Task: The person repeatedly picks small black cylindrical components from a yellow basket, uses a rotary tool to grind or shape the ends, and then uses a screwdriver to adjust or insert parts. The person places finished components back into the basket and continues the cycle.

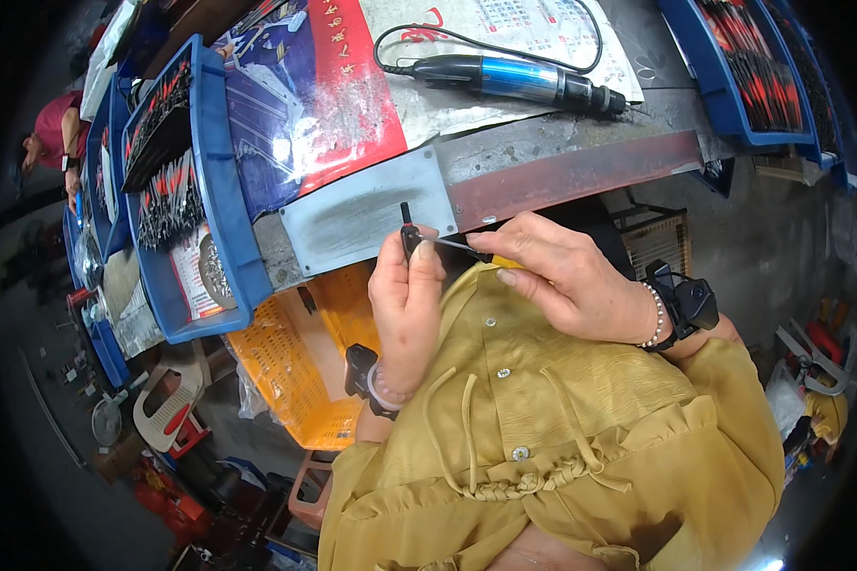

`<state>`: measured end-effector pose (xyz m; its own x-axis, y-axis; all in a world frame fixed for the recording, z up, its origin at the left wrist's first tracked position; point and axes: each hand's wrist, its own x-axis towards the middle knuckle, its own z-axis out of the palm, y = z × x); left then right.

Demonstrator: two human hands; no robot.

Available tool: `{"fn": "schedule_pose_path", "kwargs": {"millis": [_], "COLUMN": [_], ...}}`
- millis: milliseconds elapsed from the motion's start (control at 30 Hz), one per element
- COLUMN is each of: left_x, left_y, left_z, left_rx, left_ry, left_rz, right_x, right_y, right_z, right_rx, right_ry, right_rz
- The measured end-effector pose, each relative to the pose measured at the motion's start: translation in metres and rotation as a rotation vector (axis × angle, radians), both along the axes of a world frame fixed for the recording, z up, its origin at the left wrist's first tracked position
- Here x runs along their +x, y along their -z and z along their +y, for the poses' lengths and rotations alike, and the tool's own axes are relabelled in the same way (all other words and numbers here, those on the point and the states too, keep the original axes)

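In front of my chest, my left hand (405, 295) pinches a small black piece with a thin upright stem and a touch of red (409, 233) between thumb and fingers. My right hand (567, 276) is closed round what looks like a screwdriver (457, 246); its thin metal shaft points left, and a black and yellow part shows by my fingers. The shaft's tip meets or nearly meets the black piece; fingers hide the exact contact. Just beyond my hands lies a grey metal plate (371, 214) on the bench edge.
A blue and black power screwdriver (519, 81) with a looped cord lies on paper sheets. Blue bins (224, 190) on the left and another blue bin (709, 76) on the right hold black and red pieces. An orange crate (290, 366) stands below. Another person (57, 133) is far left.
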<state>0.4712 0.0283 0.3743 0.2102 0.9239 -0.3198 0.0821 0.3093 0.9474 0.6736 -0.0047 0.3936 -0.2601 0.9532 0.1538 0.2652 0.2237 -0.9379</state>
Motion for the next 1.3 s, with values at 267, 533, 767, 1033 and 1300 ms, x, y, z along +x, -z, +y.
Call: {"fn": "schedule_pose_path", "kwargs": {"millis": [267,533,767,1033,1300], "left_x": [0.002,0.003,0.002,0.006,0.003], "left_y": [-0.002,-0.003,0.003,0.019,0.02], "left_z": [-0.001,-0.003,-0.004,-0.01,-0.006], "left_rx": [-0.043,-0.034,0.067,0.533,0.421], "left_ry": [-0.024,-0.018,-0.002,-0.029,0.001], "left_rz": [-0.086,-0.084,0.084,0.563,0.479], "right_x": [-0.005,-0.005,-0.004,-0.008,-0.003], "right_y": [-0.002,-0.001,0.0,0.018,-0.007], "right_z": [-0.002,-0.005,0.002,-0.001,0.01], "right_rx": [0.088,0.112,-0.036,-0.363,0.319], "right_ry": [0.034,0.038,0.085,0.149,-0.081], "right_rz": [-0.047,-0.083,0.092,0.274,-0.661]}}
